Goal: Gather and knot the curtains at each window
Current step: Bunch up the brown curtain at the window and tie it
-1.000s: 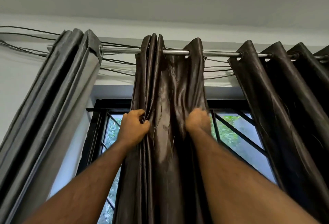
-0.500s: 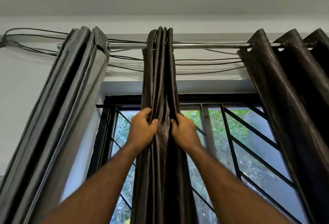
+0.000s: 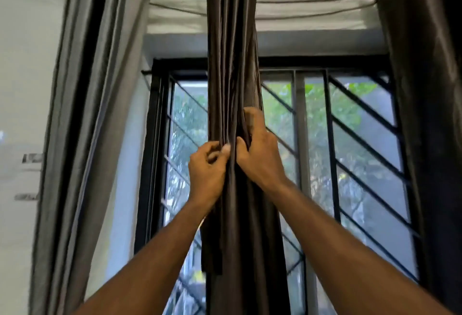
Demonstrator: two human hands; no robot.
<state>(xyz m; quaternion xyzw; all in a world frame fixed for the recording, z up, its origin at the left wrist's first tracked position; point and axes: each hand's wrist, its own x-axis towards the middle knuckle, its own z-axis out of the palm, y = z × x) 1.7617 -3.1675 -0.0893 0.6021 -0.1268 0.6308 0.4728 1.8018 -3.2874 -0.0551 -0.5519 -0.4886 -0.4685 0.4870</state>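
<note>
A dark brown curtain panel (image 3: 231,64) hangs in the middle of the window, bunched into a narrow column of folds. My left hand (image 3: 207,169) pinches the folds on the column's left side. My right hand (image 3: 260,157) grips the folds from the right, its fingers curled round the fabric a little higher than the left hand. Both hands sit close together at mid-height. The rod that carries the curtain is out of view above.
A grey curtain (image 3: 100,89) hangs gathered at the left against the white wall. Another dark brown curtain (image 3: 425,89) hangs at the right edge. Behind them is a window with a black frame and diagonal bars (image 3: 362,127). Thin cables (image 3: 300,2) run across the wall above.
The middle curtain went from spread wide to a tight bundle as my right hand pushed its folds left. The view dropped and both hands slid lower on the curtain.
</note>
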